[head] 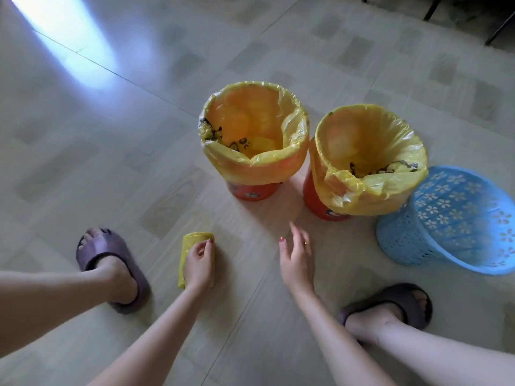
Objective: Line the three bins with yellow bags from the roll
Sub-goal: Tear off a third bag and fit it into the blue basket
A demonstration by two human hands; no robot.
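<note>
Two of the three bins already wear their liners, so the step in hand, as I judge it, is to get one more bag off the roll for the blue basket (457, 218), the largest thing here, which stands bare and tilted toward the person, well off to the right of the left hand's grip and touching or nearly touching the nearer lined bin. To do it well, keep the roll pinned down so it cannot skid on the smooth tiled floor (83, 162), find the loose end with the free hand, pull out one bag's length and tear it off cleanly; then set the basket upright before spreading the bag over its rim. The two orange bins, one ahead of the grip (252, 190) and one ahead and to its right (320, 207), stand side by side, each with a yellow bag (250, 165) folded down over the rim, crinkled and printed in black. The right hand (296, 257) hovers with fingers spread and relaxed, holding nothing, right of the grip. The left hand (199, 264) curls down onto the roll of yellow bags (185, 246), a small flattened bundle lying on the floor beneath the grip.
</note>
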